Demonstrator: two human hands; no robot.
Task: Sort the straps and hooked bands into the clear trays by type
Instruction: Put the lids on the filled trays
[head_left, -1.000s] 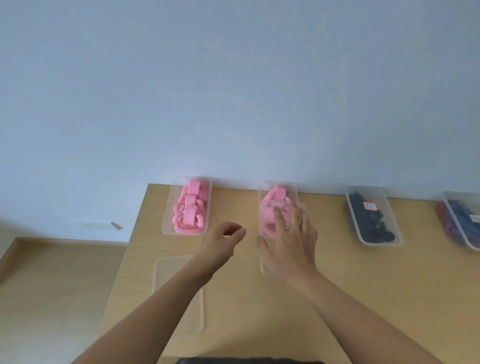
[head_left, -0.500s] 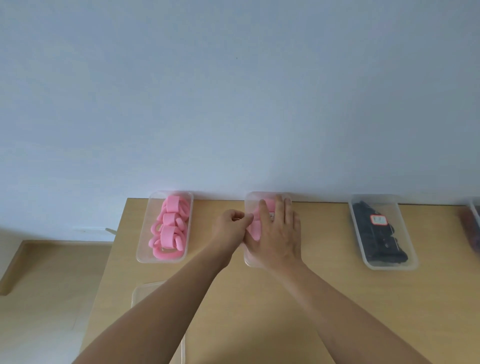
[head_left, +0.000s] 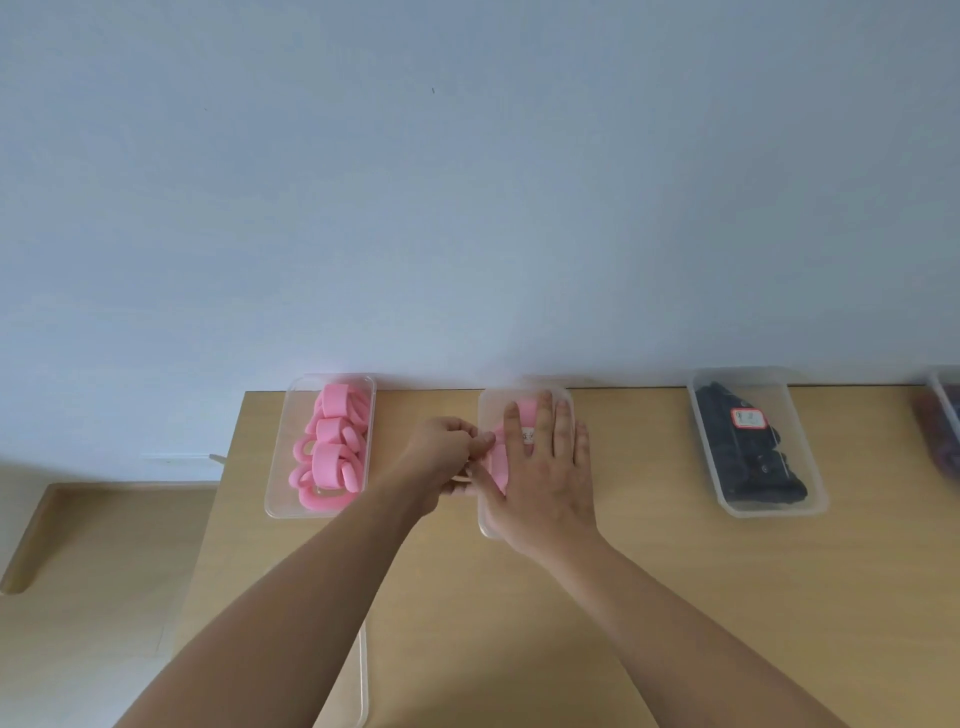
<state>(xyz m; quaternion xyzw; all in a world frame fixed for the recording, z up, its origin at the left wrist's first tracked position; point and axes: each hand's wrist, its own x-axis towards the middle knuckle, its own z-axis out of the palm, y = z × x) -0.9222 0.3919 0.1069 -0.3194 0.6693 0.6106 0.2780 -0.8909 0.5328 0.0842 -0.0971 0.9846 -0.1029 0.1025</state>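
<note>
View from above of a light wooden surface (head_left: 519, 623) set against a pale blue wall. At mid-frame the right hand (head_left: 545, 478) lies flat on a clear plastic tray (head_left: 485, 415) of pink looped straps (head_left: 496, 462), its fingers straight, slightly spread and pressing down. The left hand (head_left: 441, 457) meets that tray's left rim with fingers curled into a pinch; whether they nip a strap or the rim cannot be told. Left of centre, a second clear tray (head_left: 280, 467) holds more pink loops (head_left: 332, 452). Right of centre, a third clear tray (head_left: 810, 499) holds black straps (head_left: 748, 467). The springy loops could pop out once the pressing palm lifts, or a sideways tug could slide the light tray. A small white label (head_left: 529, 435) between the right fingers and a red-bordered tag (head_left: 749, 418) on the black straps both carry writing too small to read.
</note>
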